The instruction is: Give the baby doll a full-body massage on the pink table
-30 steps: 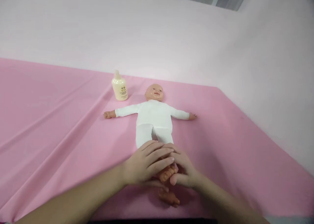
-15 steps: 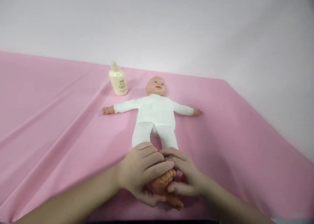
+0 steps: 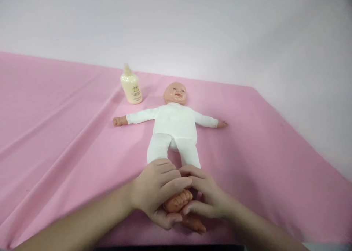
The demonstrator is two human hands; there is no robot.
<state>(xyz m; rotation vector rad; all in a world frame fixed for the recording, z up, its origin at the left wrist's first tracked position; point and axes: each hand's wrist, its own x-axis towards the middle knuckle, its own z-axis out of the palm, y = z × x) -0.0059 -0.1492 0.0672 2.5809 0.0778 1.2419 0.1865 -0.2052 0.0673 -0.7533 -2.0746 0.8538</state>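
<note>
A baby doll point(image 3: 176, 122) in white cloth lies on its back, arms spread, its head away from me. My left hand point(image 3: 159, 192) is wrapped round one of the doll's feet point(image 3: 179, 200), whose toes show between my thumb and fingers. From the other side my right hand point(image 3: 205, 192) closes on the same foot, its fingertips meeting those of my left hand. The doll's other foot point(image 3: 195, 223) rests lower down, just below my right thumb. Both lower legs are mostly hidden behind my hands.
A cream-coloured pump bottle point(image 3: 132, 87) with a small label stands beside the doll's head, to the left. Everything rests on a pink cloth point(image 3: 68, 141) with long folds at the left. Behind it is a pale, plain surface point(image 3: 176, 31).
The held foot has tipped slightly to the left between my hands, and my right thumb has shifted left along it. The whole view has moved a little.
</note>
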